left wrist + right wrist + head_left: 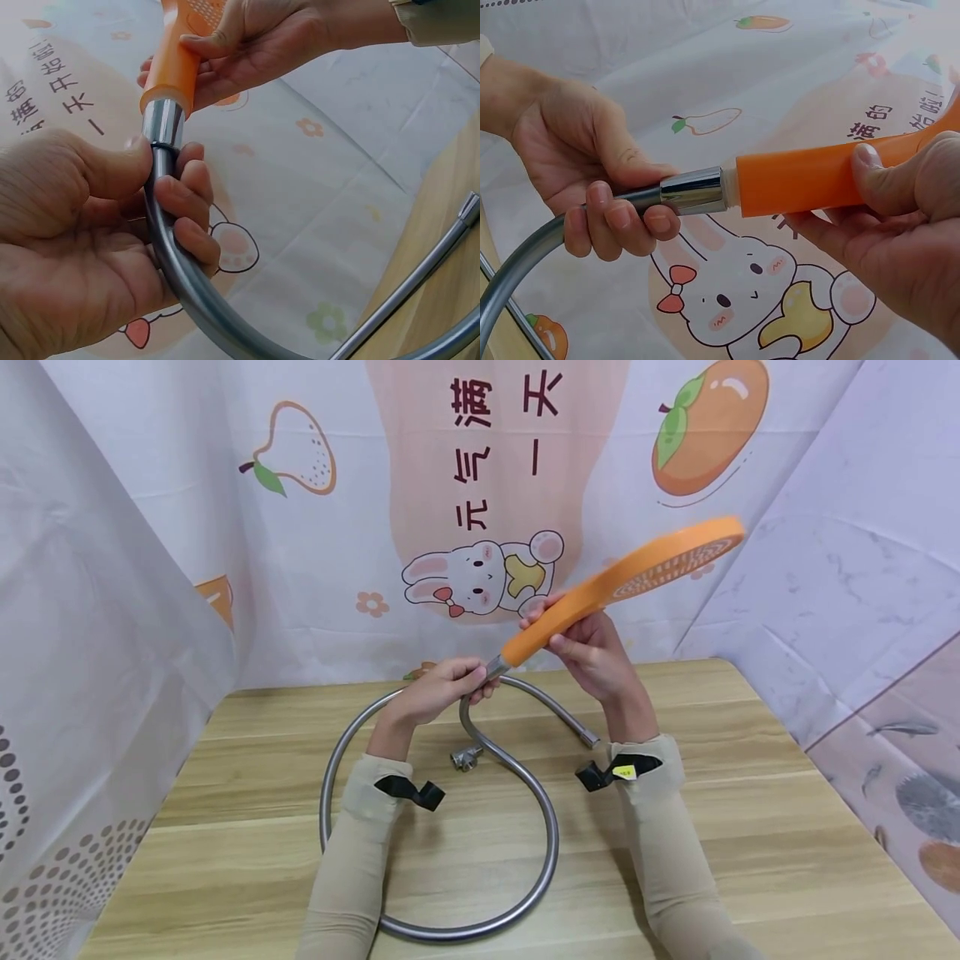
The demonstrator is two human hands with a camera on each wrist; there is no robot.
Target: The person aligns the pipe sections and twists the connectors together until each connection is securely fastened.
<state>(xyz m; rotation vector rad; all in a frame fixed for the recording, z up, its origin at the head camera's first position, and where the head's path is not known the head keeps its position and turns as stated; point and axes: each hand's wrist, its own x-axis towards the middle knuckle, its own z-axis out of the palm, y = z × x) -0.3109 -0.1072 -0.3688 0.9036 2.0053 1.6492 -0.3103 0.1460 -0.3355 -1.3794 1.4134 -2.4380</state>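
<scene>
An orange shower head (pixel 675 556) with a perforated spray face is held up at a slant above the table. My right hand (pixel 596 656) grips its handle (pixel 799 176), thumb on one side and fingers on the other. A grey metal shower hose (pixel 551 827) meets the handle's lower end at a chrome nut (pixel 694 191). A narrow pale collar (pixel 732 186) shows between nut and handle. My left hand (pixel 442 689) holds the hose just below the nut, its thumb at the nut's edge and its fingers curled around the hose (pixel 169 240).
The rest of the hose loops across the wooden table (pixel 750 793), its other metal end (pixel 590 739) lying by my right wrist. Inside the loop lies a small chrome fitting (pixel 467 758). A printed curtain (pixel 322 568) hangs behind the table's far edge.
</scene>
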